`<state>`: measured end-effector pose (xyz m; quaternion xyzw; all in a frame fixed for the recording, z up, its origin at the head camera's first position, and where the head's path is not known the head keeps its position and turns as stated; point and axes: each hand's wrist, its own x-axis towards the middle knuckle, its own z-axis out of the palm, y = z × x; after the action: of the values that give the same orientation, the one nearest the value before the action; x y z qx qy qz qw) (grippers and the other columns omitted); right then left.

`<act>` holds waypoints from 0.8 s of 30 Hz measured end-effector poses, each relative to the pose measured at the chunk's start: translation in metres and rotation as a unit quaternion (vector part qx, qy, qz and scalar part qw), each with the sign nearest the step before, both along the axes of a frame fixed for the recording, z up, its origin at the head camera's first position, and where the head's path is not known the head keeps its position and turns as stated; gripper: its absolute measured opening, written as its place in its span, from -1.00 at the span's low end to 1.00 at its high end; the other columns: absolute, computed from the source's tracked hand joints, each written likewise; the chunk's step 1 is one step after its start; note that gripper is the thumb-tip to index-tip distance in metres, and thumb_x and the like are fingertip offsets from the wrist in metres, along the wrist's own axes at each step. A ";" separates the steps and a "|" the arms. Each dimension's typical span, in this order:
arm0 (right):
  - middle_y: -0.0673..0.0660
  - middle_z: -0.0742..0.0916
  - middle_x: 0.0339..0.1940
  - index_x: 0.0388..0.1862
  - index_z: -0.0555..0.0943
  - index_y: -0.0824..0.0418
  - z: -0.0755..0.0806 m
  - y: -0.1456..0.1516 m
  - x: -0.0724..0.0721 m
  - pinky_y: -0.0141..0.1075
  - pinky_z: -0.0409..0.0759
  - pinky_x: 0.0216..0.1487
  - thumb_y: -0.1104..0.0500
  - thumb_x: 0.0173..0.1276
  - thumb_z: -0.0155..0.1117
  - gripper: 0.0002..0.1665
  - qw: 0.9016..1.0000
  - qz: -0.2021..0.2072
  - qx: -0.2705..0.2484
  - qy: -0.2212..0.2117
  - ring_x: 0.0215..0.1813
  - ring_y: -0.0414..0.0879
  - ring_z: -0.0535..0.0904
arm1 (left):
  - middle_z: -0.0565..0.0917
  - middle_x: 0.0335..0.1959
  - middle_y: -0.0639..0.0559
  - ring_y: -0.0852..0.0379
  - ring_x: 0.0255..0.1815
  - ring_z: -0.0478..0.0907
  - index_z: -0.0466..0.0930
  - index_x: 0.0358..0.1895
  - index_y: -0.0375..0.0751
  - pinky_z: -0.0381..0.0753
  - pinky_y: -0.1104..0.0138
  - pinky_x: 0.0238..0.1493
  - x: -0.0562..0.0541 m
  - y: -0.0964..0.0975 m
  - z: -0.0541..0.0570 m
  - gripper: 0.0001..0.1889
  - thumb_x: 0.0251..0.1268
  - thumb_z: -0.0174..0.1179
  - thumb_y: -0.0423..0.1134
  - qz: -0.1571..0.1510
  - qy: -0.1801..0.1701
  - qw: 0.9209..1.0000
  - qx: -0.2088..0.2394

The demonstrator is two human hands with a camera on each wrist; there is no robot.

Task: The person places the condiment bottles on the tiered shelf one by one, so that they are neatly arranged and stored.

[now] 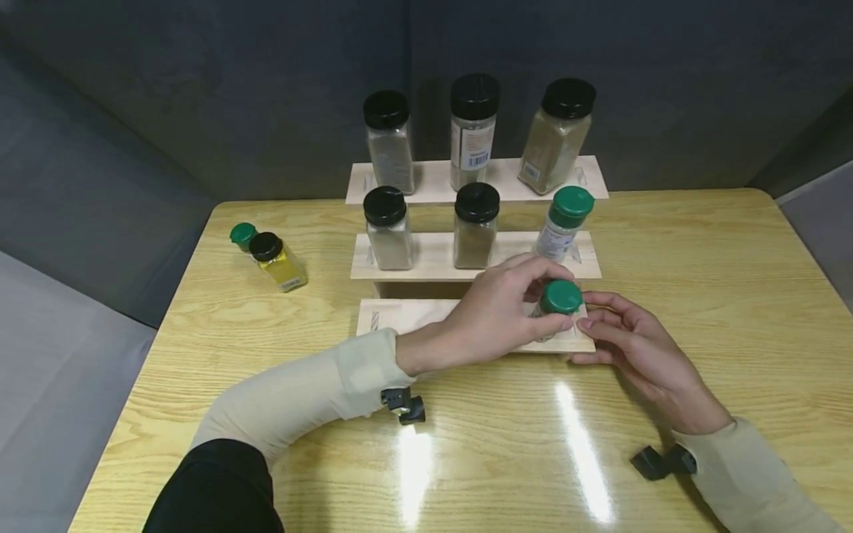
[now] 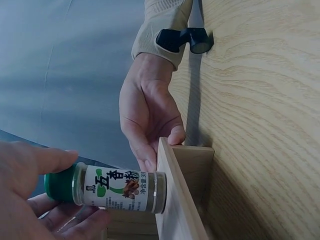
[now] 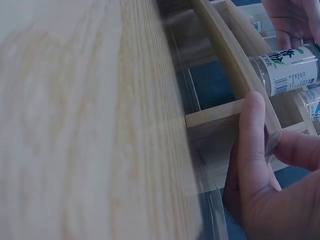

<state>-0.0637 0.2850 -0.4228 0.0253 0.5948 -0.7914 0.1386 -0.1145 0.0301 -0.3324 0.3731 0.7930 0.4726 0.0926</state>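
A three-tier wooden spice rack (image 1: 413, 314) stands on the table. At the right end of its lowest shelf is a small spice jar (image 1: 562, 296) with a green cap. My left hand (image 1: 489, 314) grips this jar near the cap, thumb on one side and fingers on the other. In the left wrist view, the labelled jar (image 2: 120, 189) has its base at the shelf board (image 2: 175, 195). My right hand (image 1: 643, 352) holds the right end of that shelf, its thumb and fingers at the board's edge in the right wrist view.
Three tall black-capped jars (image 1: 474, 133) line the top shelf. The middle shelf bears two black-capped jars (image 1: 389, 229) and a green-capped jar (image 1: 563, 222). Left of the rack, a yellow jar (image 1: 283, 266) with a black cap stands by another green-capped jar (image 1: 243, 235).
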 end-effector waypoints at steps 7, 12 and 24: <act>0.14 0.66 -0.01 0.26 0.61 0.11 0.000 0.001 0.001 -0.04 0.90 -0.09 0.50 0.69 0.10 -0.60 1.000 -0.001 0.001 -0.003 0.01 -0.06 0.71 | 0.69 0.17 -0.04 0.29 0.09 0.64 0.55 0.43 -0.27 0.58 0.63 0.18 0.001 0.000 -0.002 -0.37 0.36 0.59 -0.28 0.006 -0.017 1.000 -0.011; 0.15 0.68 0.00 0.27 0.60 0.12 0.001 0.000 0.000 -0.03 0.89 -0.08 0.49 0.69 0.11 -0.61 1.000 0.001 0.003 -0.003 0.03 -0.06 0.71 | 0.71 0.27 -0.10 0.22 0.19 0.67 0.48 0.52 -0.28 0.56 0.61 0.25 0.005 -0.009 0.002 -0.28 0.35 0.59 -0.29 0.018 -0.027 0.999 0.002; 0.14 0.67 0.00 0.27 0.58 0.11 -0.001 0.000 -0.002 -0.04 0.90 -0.09 0.51 0.68 0.11 -0.60 1.000 -0.002 0.007 -0.005 0.02 -0.08 0.70 | 0.72 0.22 -0.24 -0.08 0.22 0.70 0.62 0.34 -0.41 0.69 0.35 0.32 0.030 -0.076 -0.002 -0.44 0.29 0.57 -0.47 0.073 -0.023 0.991 0.110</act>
<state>-0.0654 0.2848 -0.4237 0.0316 0.5992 -0.7877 0.1394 -0.0846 -0.0456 -0.3342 0.3111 0.7592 0.5706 0.0347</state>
